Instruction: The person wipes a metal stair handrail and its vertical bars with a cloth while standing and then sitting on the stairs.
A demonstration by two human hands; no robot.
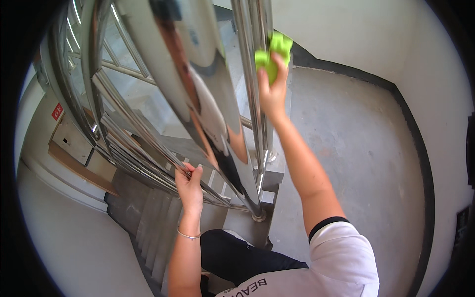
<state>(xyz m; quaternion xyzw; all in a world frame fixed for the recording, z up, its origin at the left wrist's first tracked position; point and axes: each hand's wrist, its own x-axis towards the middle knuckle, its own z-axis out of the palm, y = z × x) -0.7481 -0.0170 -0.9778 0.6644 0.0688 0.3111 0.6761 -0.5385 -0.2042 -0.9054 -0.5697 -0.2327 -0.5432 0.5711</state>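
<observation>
In my right hand [274, 89] is a bright green cleaning cloth [279, 52], bunched around a thin upright steel post [254, 74] of the stair railing. That arm reaches up past the right side of a thick polished newel post [200, 92], whose surface mirrors parts of me. Lower down, my left hand [190, 182] grips one of the slim steel balusters [139, 126], with the thumb on the near side. A thin bangle [188, 234] circles the left wrist.
Concrete steps [157, 219] go down at the lower left. A grey landing [341, 141] spreads to the right, bordered by a dark skirting band [415, 148] and a pale wall [371, 41]. At the far left are a red floor sign [57, 111] and a beige panel [72, 139].
</observation>
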